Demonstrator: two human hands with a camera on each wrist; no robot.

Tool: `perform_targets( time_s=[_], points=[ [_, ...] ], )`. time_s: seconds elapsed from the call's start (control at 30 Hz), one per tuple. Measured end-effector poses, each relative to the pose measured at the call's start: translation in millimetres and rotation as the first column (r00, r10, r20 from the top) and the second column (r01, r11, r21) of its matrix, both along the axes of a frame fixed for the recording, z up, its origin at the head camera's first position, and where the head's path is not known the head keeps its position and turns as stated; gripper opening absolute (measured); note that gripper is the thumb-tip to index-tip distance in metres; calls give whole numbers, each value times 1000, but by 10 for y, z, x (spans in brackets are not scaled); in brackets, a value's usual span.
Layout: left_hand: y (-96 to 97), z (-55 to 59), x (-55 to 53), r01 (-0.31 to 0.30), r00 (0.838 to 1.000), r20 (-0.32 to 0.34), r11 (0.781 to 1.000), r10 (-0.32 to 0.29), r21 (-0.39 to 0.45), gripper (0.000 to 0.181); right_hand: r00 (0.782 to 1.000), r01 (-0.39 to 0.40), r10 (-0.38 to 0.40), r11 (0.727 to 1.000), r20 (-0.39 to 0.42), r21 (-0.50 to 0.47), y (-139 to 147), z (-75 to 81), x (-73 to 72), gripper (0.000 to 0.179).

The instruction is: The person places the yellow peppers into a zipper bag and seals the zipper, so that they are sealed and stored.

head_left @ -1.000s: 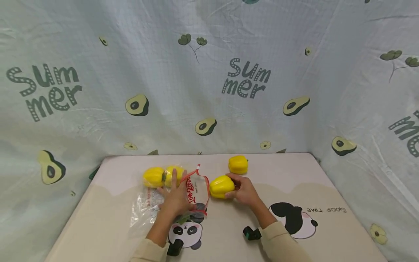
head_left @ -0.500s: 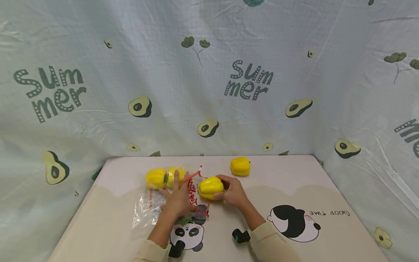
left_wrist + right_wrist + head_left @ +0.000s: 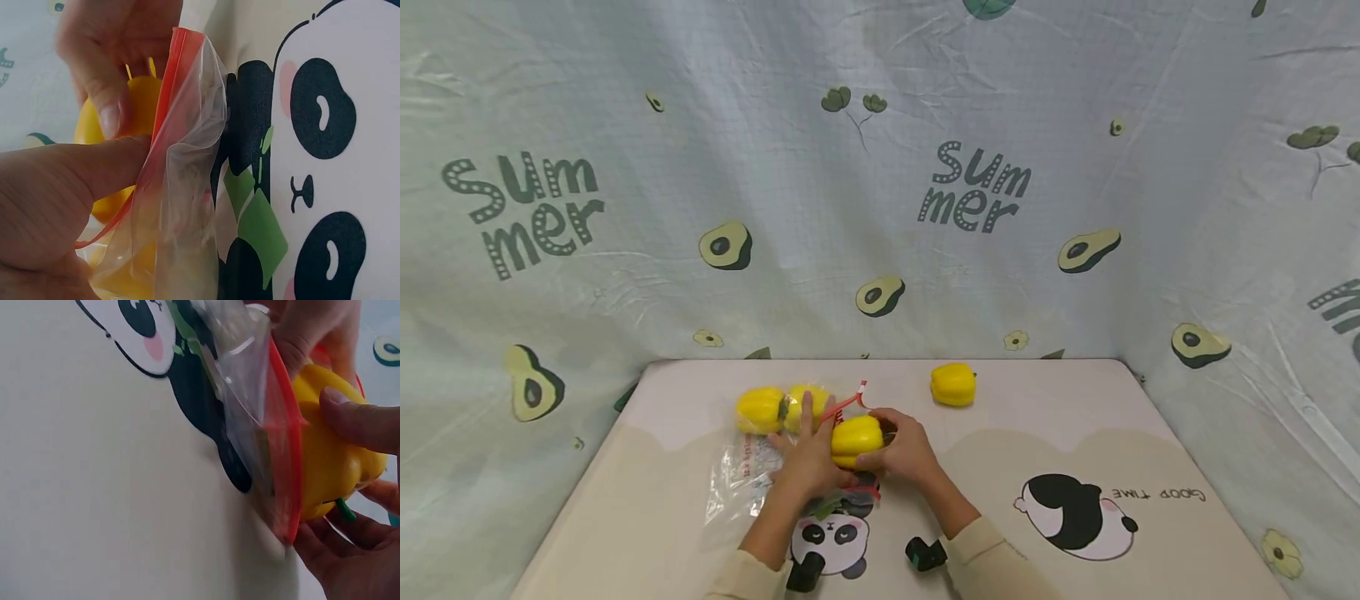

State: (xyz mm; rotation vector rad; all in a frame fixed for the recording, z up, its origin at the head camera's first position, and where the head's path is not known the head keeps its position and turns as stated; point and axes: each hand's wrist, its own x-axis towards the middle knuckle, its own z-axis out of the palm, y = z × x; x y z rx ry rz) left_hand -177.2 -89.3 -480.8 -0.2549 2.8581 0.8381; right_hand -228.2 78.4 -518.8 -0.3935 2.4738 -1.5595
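A clear plastic zip bag [image 3: 730, 487] with a red rim lies left of centre in the head view. Two yellow bell peppers, one at the far left [image 3: 760, 410] and another beside it [image 3: 799, 407], show through its film. My left hand [image 3: 808, 462] spreads its fingers at the bag's mouth; in the left wrist view its thumb [image 3: 106, 169] lies against the red rim [image 3: 167, 87]. With thumb and fingers, my right hand [image 3: 910, 450] grips a third yellow bell pepper [image 3: 857, 439] by its stem end. That pepper [image 3: 334, 453] sits at the mouth, partly behind the rim in the right wrist view.
One more yellow bell pepper [image 3: 953, 384] rests near the back edge of the table [image 3: 1037, 417]. A printed curtain [image 3: 790, 208] hangs behind and at the sides. Black wrist cameras, left [image 3: 806, 572] and right [image 3: 925, 553], stick out below the hands.
The right hand has carried its bell pepper leftward from beside the bag to the mouth, near the left hand. The left hand stays spread at the bag. The head view has shifted slightly.
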Motion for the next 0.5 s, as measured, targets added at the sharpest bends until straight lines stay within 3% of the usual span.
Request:
perform_targets(
  time_s=[0.37, 0.5],
  points=[
    [-9, 19, 10, -27, 1000, -6, 1000, 27, 14, 117, 1000, -12, 11, 1000, -28, -18, -121, -26, 30, 75],
    [-7, 30, 11, -25, 999, -23, 1000, 25, 11, 117, 996, -42, 41, 999, -74, -3, -119, -52, 19, 74]
  ],
)
